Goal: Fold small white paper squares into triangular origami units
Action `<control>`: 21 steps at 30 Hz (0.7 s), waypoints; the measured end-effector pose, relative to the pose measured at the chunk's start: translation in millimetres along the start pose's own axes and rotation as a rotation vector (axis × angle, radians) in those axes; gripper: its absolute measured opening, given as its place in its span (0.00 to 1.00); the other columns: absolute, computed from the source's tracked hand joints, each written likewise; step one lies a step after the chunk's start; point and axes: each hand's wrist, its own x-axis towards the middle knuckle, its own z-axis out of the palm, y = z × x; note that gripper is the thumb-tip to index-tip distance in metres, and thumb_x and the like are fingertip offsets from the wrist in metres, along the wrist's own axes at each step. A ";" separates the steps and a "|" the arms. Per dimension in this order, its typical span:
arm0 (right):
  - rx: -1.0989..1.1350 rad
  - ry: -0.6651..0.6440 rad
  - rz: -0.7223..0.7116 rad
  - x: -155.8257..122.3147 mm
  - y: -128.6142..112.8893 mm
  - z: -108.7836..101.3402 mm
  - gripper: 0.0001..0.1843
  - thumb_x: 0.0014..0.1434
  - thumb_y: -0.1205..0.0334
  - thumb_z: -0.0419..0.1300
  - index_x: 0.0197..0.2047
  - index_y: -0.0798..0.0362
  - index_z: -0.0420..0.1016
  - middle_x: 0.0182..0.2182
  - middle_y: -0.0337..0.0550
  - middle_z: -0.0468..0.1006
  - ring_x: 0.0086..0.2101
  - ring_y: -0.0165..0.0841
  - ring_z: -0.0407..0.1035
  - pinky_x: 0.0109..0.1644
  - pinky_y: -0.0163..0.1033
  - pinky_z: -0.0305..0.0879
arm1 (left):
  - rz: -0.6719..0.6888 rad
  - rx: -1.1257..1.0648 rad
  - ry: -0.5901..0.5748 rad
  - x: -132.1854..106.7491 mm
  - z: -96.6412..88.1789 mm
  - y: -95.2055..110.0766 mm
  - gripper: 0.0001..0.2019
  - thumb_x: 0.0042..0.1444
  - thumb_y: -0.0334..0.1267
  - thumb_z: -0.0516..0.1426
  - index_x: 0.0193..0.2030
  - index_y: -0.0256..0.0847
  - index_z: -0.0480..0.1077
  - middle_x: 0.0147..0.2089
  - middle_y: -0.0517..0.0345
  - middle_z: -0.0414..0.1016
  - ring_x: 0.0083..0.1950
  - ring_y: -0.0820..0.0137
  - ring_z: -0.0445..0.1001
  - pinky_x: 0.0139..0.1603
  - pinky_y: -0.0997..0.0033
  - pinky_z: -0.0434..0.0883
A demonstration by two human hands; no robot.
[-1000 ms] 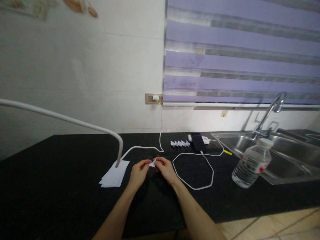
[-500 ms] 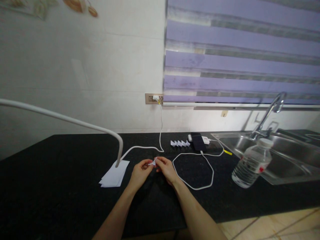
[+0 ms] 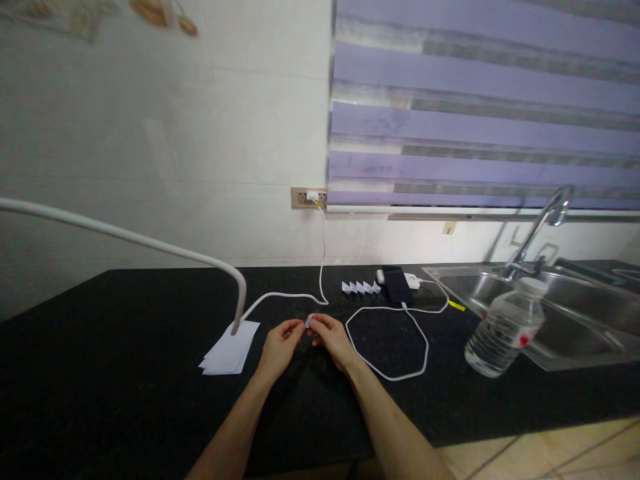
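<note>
Between my fingertips is a small folded piece of white paper, held just above the black counter. My left hand pinches it from the left, thumb and forefinger closed together. From the right, my right hand grips it the same way and covers part of it. Its exact folded shape is too small to make out. A stack of white paper sheets lies left of my hands. Behind and to the right, several small folded paper pieces stand in a row.
A dark phone rests on white chargers, with a looped white cable to my right. A water bottle stands before the steel sink. A white bent rod reaches in from the left, its end over the paper stack.
The folded paper between my fingers has turned and now shows as a smaller, narrower shape. Both hands keep nearly the same place.
</note>
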 end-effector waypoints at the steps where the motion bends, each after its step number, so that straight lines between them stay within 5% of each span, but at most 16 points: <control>1: -0.004 0.002 -0.002 0.1 0.4 0.2 0.18 0.43 0.56 0.63 0.37 0.57 0.74 0.30 0.42 0.74 0.28 0.28 0.67 0.24 0.29 0.59 | -0.003 0.007 0.007 -0.7 -0.1 1.4 0.17 0.44 0.47 0.57 0.35 0.35 0.73 0.29 0.55 0.76 0.28 0.70 0.72 0.30 0.73 0.68; 21: -0.121 0.010 -0.074 1.7 4.9 -0.8 0.13 0.46 0.60 0.58 0.36 0.56 0.73 0.25 0.39 0.72 0.26 0.28 0.65 0.22 0.29 0.58 | 0.010 0.004 -0.080 -2.3 1.9 1.9 0.12 0.44 0.42 0.57 0.33 0.36 0.72 0.29 0.57 0.75 0.31 0.69 0.73 0.33 0.73 0.68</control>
